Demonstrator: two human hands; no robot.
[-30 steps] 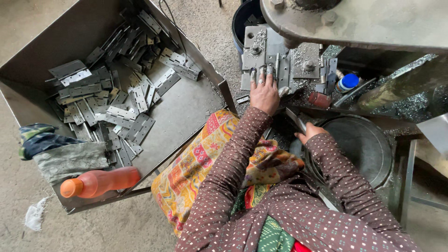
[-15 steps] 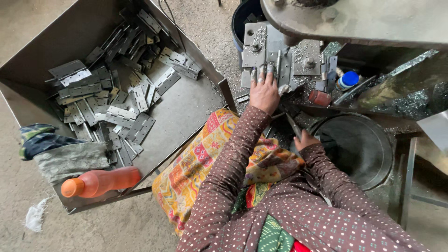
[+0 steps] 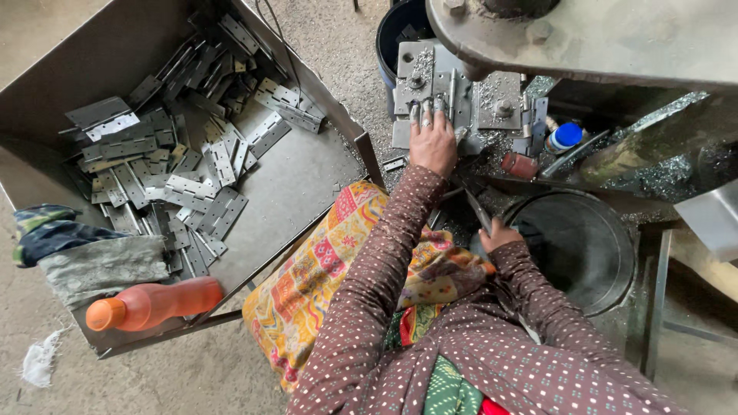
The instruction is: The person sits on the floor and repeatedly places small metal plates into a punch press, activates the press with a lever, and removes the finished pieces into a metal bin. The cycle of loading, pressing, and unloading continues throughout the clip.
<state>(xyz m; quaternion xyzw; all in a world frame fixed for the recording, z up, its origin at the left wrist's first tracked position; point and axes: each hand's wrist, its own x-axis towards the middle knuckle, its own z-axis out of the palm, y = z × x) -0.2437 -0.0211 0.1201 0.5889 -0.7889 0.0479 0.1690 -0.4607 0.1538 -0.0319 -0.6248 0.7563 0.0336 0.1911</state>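
Under the heavy grey machine arm (image 3: 600,38) at the top of the view, the left hand (image 3: 433,142) lies palm down on a metal fixture plate (image 3: 430,77) strewn with shavings, its fingers (image 3: 424,114) stretched out, close together and pressed flat against the plate rather than clamped on anything. Lower and to the right, the right hand (image 3: 500,234) sits at the near rim of a round dark metal pan (image 3: 584,246); its fingers are curled and mostly hidden, and whether they grip the thin metal strip (image 3: 475,206) that rises just above them cannot be told. Just right of the fixture plate stand a small red cylinder (image 3: 520,165) and a container with a blue cap (image 3: 565,137). Both sleeves are brown with pale dots, and a bright patterned cloth (image 3: 323,284) covers the lap. Well apart on the left, a large open sheet-metal box (image 3: 307,177) holds a loose heap of flat steel hinges (image 3: 192,177), most of them piled toward its far and left sides. An orange bottle (image 3: 154,303) lies on its side at the box's near corner, beside a folded grey and blue rag (image 3: 84,257). Bare concrete floor (image 3: 192,376) shows below.
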